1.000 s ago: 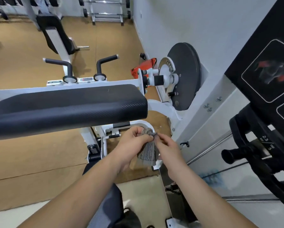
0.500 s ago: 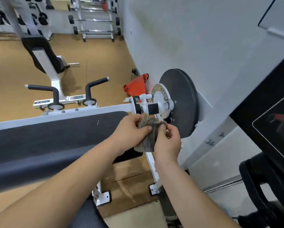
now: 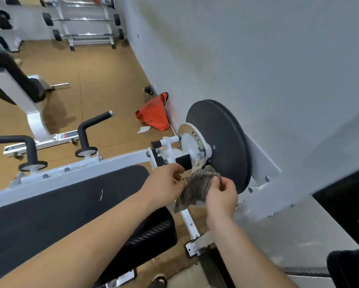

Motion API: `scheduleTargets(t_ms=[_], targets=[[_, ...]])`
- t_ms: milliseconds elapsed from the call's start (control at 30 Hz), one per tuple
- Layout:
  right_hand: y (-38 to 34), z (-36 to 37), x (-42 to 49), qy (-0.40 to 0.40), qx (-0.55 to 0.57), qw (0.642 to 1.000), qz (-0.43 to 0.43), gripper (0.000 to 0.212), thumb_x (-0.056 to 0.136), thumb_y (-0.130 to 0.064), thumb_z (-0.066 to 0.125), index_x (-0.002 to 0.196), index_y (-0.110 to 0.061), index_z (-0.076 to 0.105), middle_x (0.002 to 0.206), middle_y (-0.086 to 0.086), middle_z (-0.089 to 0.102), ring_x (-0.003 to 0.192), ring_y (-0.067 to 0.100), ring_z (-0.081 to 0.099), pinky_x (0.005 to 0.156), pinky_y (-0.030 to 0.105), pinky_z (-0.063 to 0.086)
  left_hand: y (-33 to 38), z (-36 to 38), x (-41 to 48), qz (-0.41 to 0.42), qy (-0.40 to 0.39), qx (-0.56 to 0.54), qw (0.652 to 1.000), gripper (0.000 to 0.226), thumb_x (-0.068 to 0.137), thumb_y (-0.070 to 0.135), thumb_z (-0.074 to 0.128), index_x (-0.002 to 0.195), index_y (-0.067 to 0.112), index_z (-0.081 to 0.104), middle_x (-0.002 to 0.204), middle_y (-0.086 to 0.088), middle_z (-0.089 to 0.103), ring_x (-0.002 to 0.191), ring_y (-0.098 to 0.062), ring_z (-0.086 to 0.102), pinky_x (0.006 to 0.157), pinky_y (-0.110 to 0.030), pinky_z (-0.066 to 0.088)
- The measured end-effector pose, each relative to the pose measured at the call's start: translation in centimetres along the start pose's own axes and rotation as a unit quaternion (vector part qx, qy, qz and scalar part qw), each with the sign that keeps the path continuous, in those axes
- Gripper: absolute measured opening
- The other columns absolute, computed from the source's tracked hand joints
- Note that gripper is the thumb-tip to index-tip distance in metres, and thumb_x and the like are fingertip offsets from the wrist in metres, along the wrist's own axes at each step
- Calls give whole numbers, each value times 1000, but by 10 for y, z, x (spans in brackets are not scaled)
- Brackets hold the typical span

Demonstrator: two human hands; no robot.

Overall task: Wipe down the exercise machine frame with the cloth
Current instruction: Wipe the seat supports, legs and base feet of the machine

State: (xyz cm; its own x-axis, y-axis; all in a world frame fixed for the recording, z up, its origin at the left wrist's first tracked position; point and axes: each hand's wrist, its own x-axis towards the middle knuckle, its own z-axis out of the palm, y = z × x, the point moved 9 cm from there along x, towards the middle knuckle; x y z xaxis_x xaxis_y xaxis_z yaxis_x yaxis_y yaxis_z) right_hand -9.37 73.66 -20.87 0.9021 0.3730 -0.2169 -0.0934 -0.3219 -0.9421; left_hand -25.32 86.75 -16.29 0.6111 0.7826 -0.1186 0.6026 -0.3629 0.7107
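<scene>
By the gym's grey wall, the left hand and right hand both grip the bunched cloth between them, the white frame just above it, nearer the left hand.

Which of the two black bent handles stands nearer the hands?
The black bent handle tipped with a silver cap, pointing toward the orange bag; the other handle sits farther left.

Your cloth hides part of the white frame behind it; the black pad runs off the left edge, and the label on the far bench is too small to read.
</scene>
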Motion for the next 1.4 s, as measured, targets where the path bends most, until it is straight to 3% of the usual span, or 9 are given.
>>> scheduleTargets(t_ms=[267, 400, 567, 667, 733, 933, 1133, 1300, 1400], targets=[[29, 44, 19, -161, -179, 969, -52, 14, 105, -32, 56, 113, -24, 65, 114, -6, 62, 103, 12, 61, 82, 27, 46, -43, 1, -15, 73, -8, 74, 995, 21, 97, 28, 56, 109, 26, 74, 102, 15, 67, 96, -9, 61, 83, -31, 53], [41, 78, 6, -287, -297, 900, -139, 24, 105, -35, 51, 123, -27, 65, 124, -13, 57, 115, 13, 55, 98, 34, 47, -57, -10, -24, 17, 58, 169, 984, 33, 95, 43, 42, 95, 27, 71, 95, 13, 56, 93, -15, 52, 73, -36, 52], [53, 93, 8, -336, -395, 845, -130, 24, 108, -39, 37, 124, -29, 51, 140, -6, 54, 137, 20, 38, 120, 47, 26, -90, -9, -30, -67, -17, 203, 977, 54, 96, 62, 27, 135, 38, 56, 143, 7, 51, 133, -25, 47, 111, -46, 39], [60, 98, 29, -327, -389, 859, -71, 27, 108, -42, 34, 128, -30, 47, 145, 3, 55, 134, 29, 44, 113, 46, 34, -104, 2, -28, -120, -115, 211, 963, 64, 99, 69, 17, 159, 47, 16, 171, 3, 12, 158, -26, 6, 127, -50, 8], [61, 100, 27, -318, -382, 863, -87, 38, 108, -41, 33, 141, -29, 47, 148, 3, 56, 136, 28, 46, 115, 47, 35, -108, 0, -28, -108, -152, 223, 957, 73, 96, 77, 12, 161, 46, 3, 172, 9, 3, 159, -20, 1, 128, -45, 7], [58, 96, -45, -362, -367, 801, -305, 58, 104, -48, 21, 154, -32, 45, 161, -16, 36, 153, 2, 25, 130, 32, 3, -119, -8, -30, -87, -118, 207, 967, 94, 81, 88, 5, 162, 41, 12, 171, 12, 9, 157, -15, 5, 127, -39, 6], [53, 114, -2, -386, -355, 832, -180, 33, 108, -46, 38, 124, -27, 60, 125, -9, 58, 130, 16, 46, 105, 35, 35, -121, -11, -30, -93, -108, 174, 974, 95, 79, 89, 10, 161, 43, 17, 170, 14, 11, 157, -13, 5, 127, -41, 6], [55, 107, -39, -262, -390, 800, -374, 46, 104, -35, 35, 137, -17, 63, 139, 2, 64, 133, 24, 56, 117, 48, 35, -125, -11, -28, -95, -103, 159, 977, 96, 77, 92, 14, 160, 44, 20, 169, 17, 14, 157, -11, 7, 127, -40, 6], [67, 84, -66, -280, -383, 784, -400, 51, 110, -39, 30, 157, -23, 43, 163, -3, 38, 155, 17, 29, 126, 43, 19, -127, -11, -29, -94, -100, 157, 978, 96, 77, 92, 15, 160, 44, 21, 169, 18, 15, 157, -11, 7, 127, -39, 6]])
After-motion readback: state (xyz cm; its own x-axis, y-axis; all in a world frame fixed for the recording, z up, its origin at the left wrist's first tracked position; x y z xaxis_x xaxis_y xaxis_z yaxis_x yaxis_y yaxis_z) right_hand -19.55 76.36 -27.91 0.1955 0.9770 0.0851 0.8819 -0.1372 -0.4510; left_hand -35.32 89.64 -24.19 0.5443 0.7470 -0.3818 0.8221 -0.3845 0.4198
